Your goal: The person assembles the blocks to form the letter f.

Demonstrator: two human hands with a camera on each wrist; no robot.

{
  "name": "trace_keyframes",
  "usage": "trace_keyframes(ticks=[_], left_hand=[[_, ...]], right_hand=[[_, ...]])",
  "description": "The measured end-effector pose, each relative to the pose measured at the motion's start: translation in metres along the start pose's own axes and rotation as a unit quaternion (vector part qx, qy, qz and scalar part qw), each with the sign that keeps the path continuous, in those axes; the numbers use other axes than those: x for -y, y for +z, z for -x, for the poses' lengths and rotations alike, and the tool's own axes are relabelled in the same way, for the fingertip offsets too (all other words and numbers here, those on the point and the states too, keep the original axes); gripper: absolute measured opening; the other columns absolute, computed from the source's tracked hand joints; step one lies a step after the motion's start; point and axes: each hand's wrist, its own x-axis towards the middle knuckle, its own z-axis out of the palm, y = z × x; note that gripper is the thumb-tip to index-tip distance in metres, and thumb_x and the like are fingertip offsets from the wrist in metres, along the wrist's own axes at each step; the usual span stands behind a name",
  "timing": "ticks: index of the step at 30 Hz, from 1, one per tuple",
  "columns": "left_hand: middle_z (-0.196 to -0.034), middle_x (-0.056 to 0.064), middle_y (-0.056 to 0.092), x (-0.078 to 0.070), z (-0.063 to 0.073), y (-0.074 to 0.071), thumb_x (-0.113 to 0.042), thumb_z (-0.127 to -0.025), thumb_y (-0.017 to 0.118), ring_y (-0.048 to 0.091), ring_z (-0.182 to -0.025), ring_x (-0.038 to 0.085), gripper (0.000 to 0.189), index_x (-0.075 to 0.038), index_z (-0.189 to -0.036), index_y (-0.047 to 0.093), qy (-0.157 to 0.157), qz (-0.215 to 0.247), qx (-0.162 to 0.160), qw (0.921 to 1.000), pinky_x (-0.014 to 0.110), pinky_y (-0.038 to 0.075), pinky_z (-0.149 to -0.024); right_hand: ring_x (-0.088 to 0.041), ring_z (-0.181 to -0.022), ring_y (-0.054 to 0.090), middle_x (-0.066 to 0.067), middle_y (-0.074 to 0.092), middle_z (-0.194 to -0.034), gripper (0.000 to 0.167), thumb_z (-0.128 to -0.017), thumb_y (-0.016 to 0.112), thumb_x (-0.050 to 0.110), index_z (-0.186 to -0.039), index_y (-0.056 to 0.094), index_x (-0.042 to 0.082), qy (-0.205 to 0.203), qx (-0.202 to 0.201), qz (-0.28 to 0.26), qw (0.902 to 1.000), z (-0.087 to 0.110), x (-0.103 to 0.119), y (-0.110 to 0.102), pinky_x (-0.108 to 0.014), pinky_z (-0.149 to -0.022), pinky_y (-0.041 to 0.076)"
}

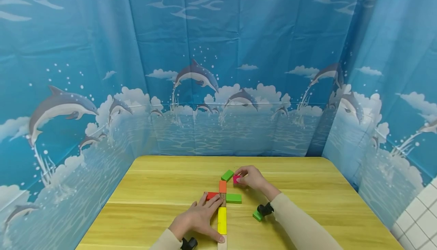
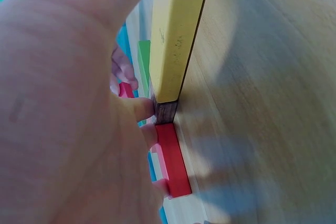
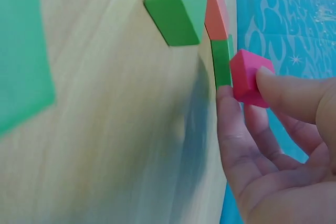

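A small pink block is pinched between the thumb and fingers of my right hand, beside the far green block. My left hand lies spread along a row of blocks, its fingertips on the red block and near the dark brown block. Its thumb reaches the pale wooden block at the near end. Between them runs a yellow block, and an orange block continues the row beyond the brown one. Another green block juts out to the right, opposite the red one.
Under my right wrist lies a loose green block, partly covered by the black wrist camera. The blocks lie on a yellow wooden table. Blue dolphin-print curtains hang behind the table and along its sides.
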Motion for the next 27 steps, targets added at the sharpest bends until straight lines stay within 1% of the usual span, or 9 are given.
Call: trace_keyframes(ticks=[5, 9, 12, 15, 18, 22, 27], left_hand=[[-0.168, -0.008, 0.012, 0.001, 0.001, 0.001, -0.078, -0.074, 0.07, 0.008, -0.152, 0.04, 0.113, -0.034, -0.163, 0.016, -0.001, 0.004, 0.001, 1.0, 0.072, 0.026, -0.106], [-0.168, -0.008, 0.012, 0.001, 0.001, 0.001, -0.078, -0.074, 0.07, 0.008, -0.152, 0.04, 0.113, -0.034, -0.163, 0.016, -0.002, 0.008, 0.001, 1.0, 0.072, 0.026, -0.106], [-0.168, -0.008, 0.011, 0.0, 0.001, 0.001, -0.078, -0.074, 0.07, 0.007, -0.152, 0.039, 0.113, -0.034, -0.163, 0.016, -0.001, 0.007, 0.002, 1.0, 0.072, 0.026, -0.106], [-0.168, -0.008, 0.011, 0.0, 0.001, 0.0, -0.078, -0.074, 0.07, 0.006, -0.152, 0.039, 0.113, -0.033, -0.163, 0.015, 0.003, 0.009, 0.003, 1.0, 0.073, 0.025, -0.106], [-0.168, -0.008, 0.011, -0.001, 0.001, 0.001, -0.078, -0.074, 0.069, 0.006, -0.152, 0.039, 0.114, -0.033, -0.163, 0.015, 0.004, 0.01, 0.005, 0.9999, 0.073, 0.025, -0.107], [-0.168, -0.008, 0.01, -0.001, 0.001, 0.002, -0.079, -0.074, 0.068, 0.006, -0.152, 0.039, 0.114, -0.033, -0.163, 0.015, 0.002, 0.008, 0.007, 0.9999, 0.073, 0.025, -0.107], [-0.168, -0.008, 0.009, -0.001, 0.001, 0.001, -0.079, -0.074, 0.068, 0.004, -0.152, 0.039, 0.115, -0.033, -0.163, 0.014, 0.002, 0.007, 0.006, 1.0, 0.073, 0.025, -0.107]], right_hand=[[-0.023, -0.087, 0.058, -0.007, 0.065, -0.097, 0.022, -0.093, 0.071, 0.002, -0.114, 0.075, 0.007, 0.012, -0.031, 0.007, 0.9994, -0.005, 0.0, -0.003, -0.036, -0.072, 0.055], [-0.023, -0.085, 0.059, -0.007, 0.065, -0.097, 0.022, -0.092, 0.072, 0.004, -0.113, 0.076, 0.008, 0.023, -0.042, 0.004, 0.9989, -0.01, -0.002, -0.004, -0.036, -0.07, 0.055], [-0.024, -0.085, 0.062, -0.009, 0.067, -0.097, 0.023, -0.092, 0.072, 0.001, -0.115, 0.075, 0.004, 0.028, -0.047, -0.008, 0.9985, -0.015, -0.007, -0.005, -0.039, -0.072, 0.058], [-0.023, -0.087, 0.063, -0.01, 0.067, -0.099, 0.023, -0.093, 0.071, 0.0, -0.115, 0.075, 0.003, 0.047, -0.055, -0.017, 0.9972, -0.021, -0.014, -0.005, -0.037, -0.072, 0.058], [-0.023, -0.085, 0.062, -0.009, 0.067, -0.098, 0.022, -0.092, 0.071, 0.0, -0.113, 0.076, 0.006, 0.067, -0.065, -0.019, 0.9954, -0.028, -0.021, -0.003, -0.033, -0.069, 0.057], [-0.022, -0.082, 0.063, -0.01, 0.068, -0.099, 0.021, -0.092, 0.072, 0.002, -0.112, 0.076, 0.007, 0.077, -0.064, -0.026, 0.9946, -0.034, -0.024, -0.001, -0.033, -0.067, 0.056], [-0.023, -0.088, 0.066, -0.013, 0.068, -0.106, 0.023, -0.093, 0.071, 0.002, -0.116, 0.074, 0.004, 0.082, -0.057, -0.045, 0.994, -0.038, -0.021, 0.0, -0.034, -0.071, 0.058]])
